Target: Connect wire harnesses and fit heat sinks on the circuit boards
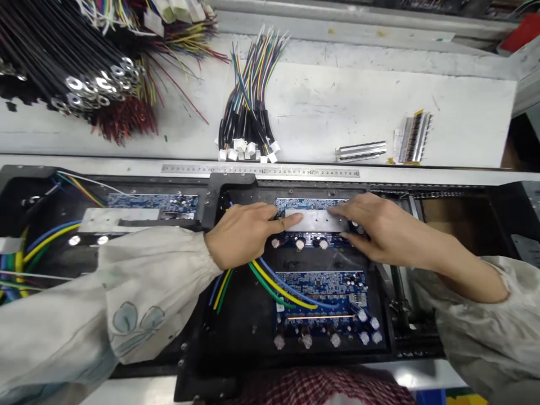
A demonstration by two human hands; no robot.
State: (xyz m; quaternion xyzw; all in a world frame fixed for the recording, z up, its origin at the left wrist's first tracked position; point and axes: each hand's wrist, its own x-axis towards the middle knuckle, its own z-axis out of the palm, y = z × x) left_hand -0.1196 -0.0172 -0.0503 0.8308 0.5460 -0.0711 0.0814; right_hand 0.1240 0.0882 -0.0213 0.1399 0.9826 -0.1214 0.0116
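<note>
A black tray point(198, 349) holds two blue circuit boards. On the upper board point(310, 203) lies a flat grey metal plate point(317, 220). My left hand point(247, 233) rests on the plate's left end, its fingers pressed down on it. At the plate's right end my right hand point(375, 225) pinches its edge with fingertips. Both hands touch the plate from opposite sides. The lower board point(324, 301) lies nearer me, with yellow, green and blue wires point(274, 284) running from under my left hand to it.
Another tray point(42, 185) on the left carries a board and a metal plate point(120, 216). Beyond a steel ruler point(259, 170) lie a colourful wire bundle point(248, 101), black cables with ring terminals point(63, 62) and metal strips point(360, 151) on the white bench.
</note>
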